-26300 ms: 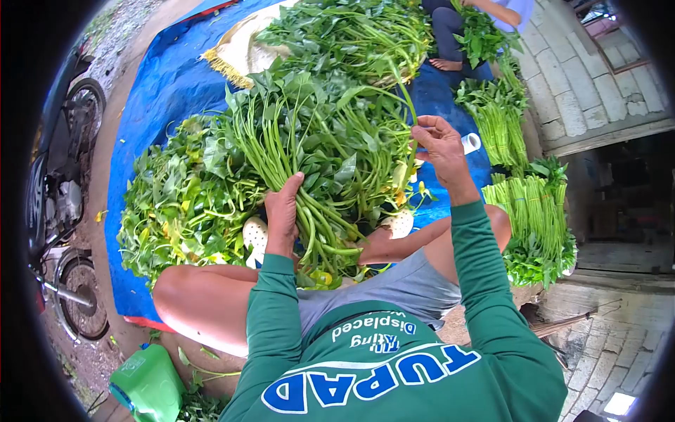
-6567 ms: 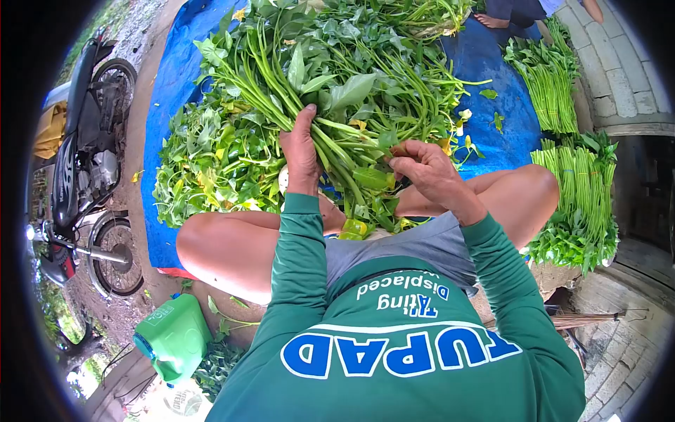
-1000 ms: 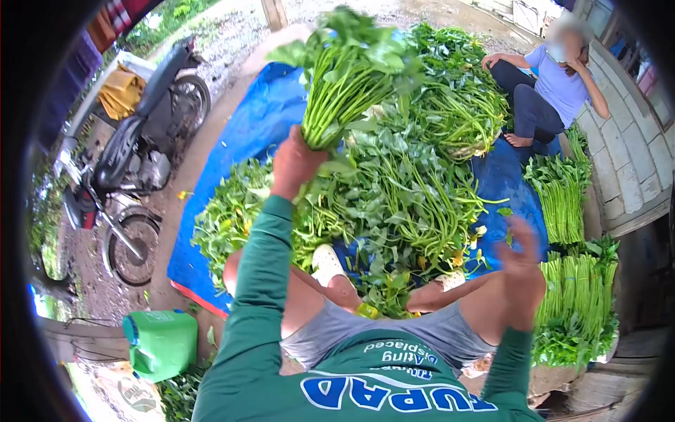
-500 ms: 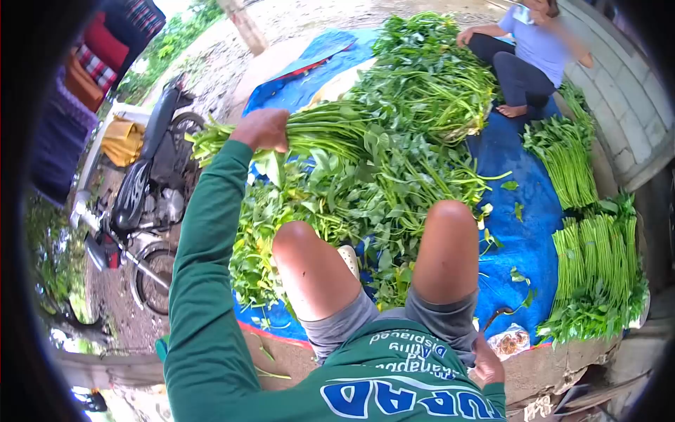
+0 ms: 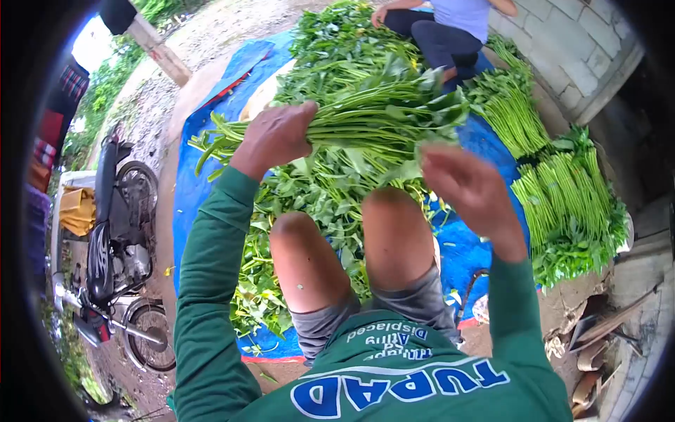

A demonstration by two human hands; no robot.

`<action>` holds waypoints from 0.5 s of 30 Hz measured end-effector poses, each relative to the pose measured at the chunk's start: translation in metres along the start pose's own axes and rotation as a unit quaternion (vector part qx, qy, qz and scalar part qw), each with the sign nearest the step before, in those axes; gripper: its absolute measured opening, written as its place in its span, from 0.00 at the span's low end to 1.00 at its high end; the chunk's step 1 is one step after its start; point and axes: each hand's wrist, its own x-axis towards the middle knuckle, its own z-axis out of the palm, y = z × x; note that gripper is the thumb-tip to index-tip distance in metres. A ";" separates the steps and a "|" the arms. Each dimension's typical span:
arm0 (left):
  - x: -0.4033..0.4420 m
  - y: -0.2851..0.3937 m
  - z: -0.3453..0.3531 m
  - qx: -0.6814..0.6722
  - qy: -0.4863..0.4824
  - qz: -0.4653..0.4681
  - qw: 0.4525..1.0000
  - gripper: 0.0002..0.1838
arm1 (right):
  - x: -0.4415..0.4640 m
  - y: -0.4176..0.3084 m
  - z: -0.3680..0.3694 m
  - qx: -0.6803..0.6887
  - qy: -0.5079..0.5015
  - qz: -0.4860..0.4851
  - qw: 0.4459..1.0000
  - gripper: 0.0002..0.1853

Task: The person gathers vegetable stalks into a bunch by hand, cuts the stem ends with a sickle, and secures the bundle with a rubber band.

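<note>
1. The knees point(image 5: 397, 228) are raised above the near edge of the blue tarp point(image 5: 470, 253), between the two forearms, which leaves the hands working out in front of them.
2. The left hand point(image 5: 278, 135) is clamped round the stems of a leafy green bunch point(image 5: 376, 119). The bunch lies sideways over the tarp's middle, cut ends toward the left edge, leaves toward the right. It appears raised off the greens below, its weight apparently borne by this one grip.
3. The right hand point(image 5: 471, 190) is blurred, so it is moving, close to the bunch's leafy end. Its fingers look bent; whether they touch or pinch a leaf, I cannot tell.
4. Loose greens point(image 5: 320, 190) spread beneath the bunch and around the knees.
5. Along the tarp's right edge, neatly aligned bundles point(image 5: 562, 200) sit apart from the loose greens.
6. A bigger heap point(image 5: 344, 42) reaches the far edge, with a seated co-worker point(image 5: 460, 21) near the far right corner.
</note>
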 end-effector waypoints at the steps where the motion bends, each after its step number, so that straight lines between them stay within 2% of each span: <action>1: -0.001 0.016 0.004 -0.012 0.045 0.034 0.998 0.22 | 0.025 -0.033 0.014 -0.014 -0.005 -0.081 0.997 0.23; 3: -0.004 0.044 0.008 -0.036 0.060 0.062 0.996 0.21 | 0.070 -0.065 0.040 -0.002 0.018 -0.180 0.983 0.18; 6: -0.024 0.075 0.024 -0.050 0.123 0.095 0.987 0.16 | 0.114 -0.065 0.060 -0.129 -0.021 -0.093 0.987 0.14; 7: -0.036 0.086 0.023 -0.041 0.124 0.087 0.988 0.15 | 0.102 -0.062 0.071 -0.215 0.000 -0.128 0.968 0.15; 9: -0.069 0.097 0.031 -0.005 0.111 0.063 0.992 0.10 | 0.067 -0.013 0.095 -0.387 0.000 -0.240 0.890 0.16; 11: -0.107 0.109 0.053 -0.023 0.135 0.035 0.990 0.09 | 0.027 0.021 0.118 -0.424 -0.014 -0.254 0.869 0.15; 12: -0.125 0.114 0.064 -0.028 0.146 0.020 0.989 0.08 | 0.008 0.027 0.129 -0.386 -0.021 -0.211 0.898 0.14; 13: -0.143 0.119 0.076 0.013 0.085 0.010 0.996 0.11 | -0.008 0.034 0.139 -0.348 -0.027 -0.168 0.922 0.13; 15: -0.169 0.128 0.099 -0.008 0.095 -0.028 0.995 0.14 | -0.031 0.052 0.154 -0.334 -0.057 -0.153 0.928 0.14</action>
